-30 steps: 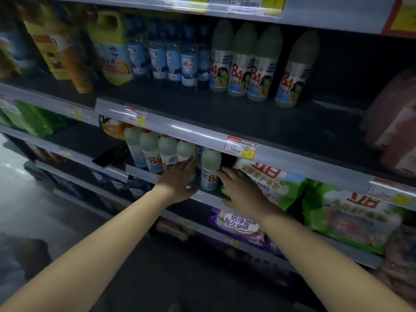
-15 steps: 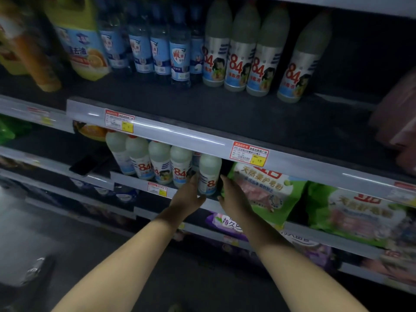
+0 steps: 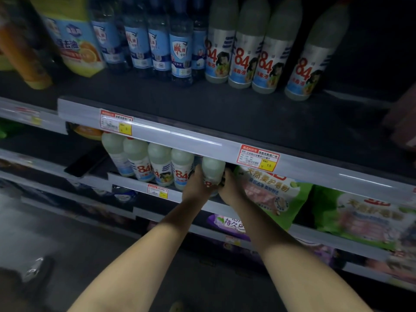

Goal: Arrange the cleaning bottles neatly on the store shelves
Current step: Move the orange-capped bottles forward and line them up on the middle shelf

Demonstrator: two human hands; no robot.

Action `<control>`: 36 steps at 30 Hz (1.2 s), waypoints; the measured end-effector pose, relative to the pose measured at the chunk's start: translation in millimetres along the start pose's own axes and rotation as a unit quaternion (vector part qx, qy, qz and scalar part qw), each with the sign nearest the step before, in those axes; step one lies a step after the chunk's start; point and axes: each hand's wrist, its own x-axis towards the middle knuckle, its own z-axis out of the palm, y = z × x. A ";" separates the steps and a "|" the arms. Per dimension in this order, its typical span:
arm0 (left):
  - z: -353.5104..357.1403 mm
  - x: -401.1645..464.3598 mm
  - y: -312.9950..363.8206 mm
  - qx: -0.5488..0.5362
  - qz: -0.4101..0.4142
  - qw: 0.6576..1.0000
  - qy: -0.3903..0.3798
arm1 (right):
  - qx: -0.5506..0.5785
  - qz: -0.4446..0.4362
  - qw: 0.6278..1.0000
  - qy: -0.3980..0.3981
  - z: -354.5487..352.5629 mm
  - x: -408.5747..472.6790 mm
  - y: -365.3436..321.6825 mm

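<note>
A pale "84" disinfectant bottle (image 3: 212, 171) stands at the right end of a row of like bottles (image 3: 161, 165) on the lower shelf. My left hand (image 3: 195, 188) grips its left side and my right hand (image 3: 229, 188) grips its right side, both wrapped around its lower body. The upper shelf holds several taller "84" bottles (image 3: 245, 50), one (image 3: 313, 59) set apart to the right, beside several blue-labelled bottles (image 3: 157, 43).
A grey shelf rail (image 3: 180, 136) with price tags overhangs the lower row. Green powder bags (image 3: 276, 194) press against the held bottle's right. A yellow jug (image 3: 74, 39) stands upper left. A dark flat object (image 3: 86, 161) lies left of the row. The floor is below.
Both hands have closed in from either side and now clasp the end bottle. The camera has moved closer to the shelves.
</note>
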 end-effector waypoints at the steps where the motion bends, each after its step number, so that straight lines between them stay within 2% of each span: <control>1: -0.6 -0.5 -0.3 -0.009 -0.003 1.000 0.005 | -0.006 -0.002 1.000 -0.002 0.1 -2.5 0.6; 8: -2.2 -15.7 -10.9 -0.044 0.027 0.998 0.032 | -0.122 -0.060 0.990 0.023 6.5 -26.6 4.2; 18: -31.0 -71.0 -16.3 -0.108 0.089 0.989 0.053 | -0.086 -0.181 0.978 0.057 3.3 -91.0 -6.1; 25: -66.6 -90.4 1.1 -0.021 0.082 0.996 0.006 | -0.098 -0.221 0.966 0.087 -18.5 -114.6 -23.4; 30: -94.4 -98.1 28.2 0.000 0.158 0.988 0.000 | -0.114 -0.304 0.931 0.169 -48.2 -126.8 -40.3; 36: -127.3 -102.0 80.1 0.018 0.215 0.976 0.012 | -0.114 -0.340 0.902 0.240 -89.9 -135.1 -66.1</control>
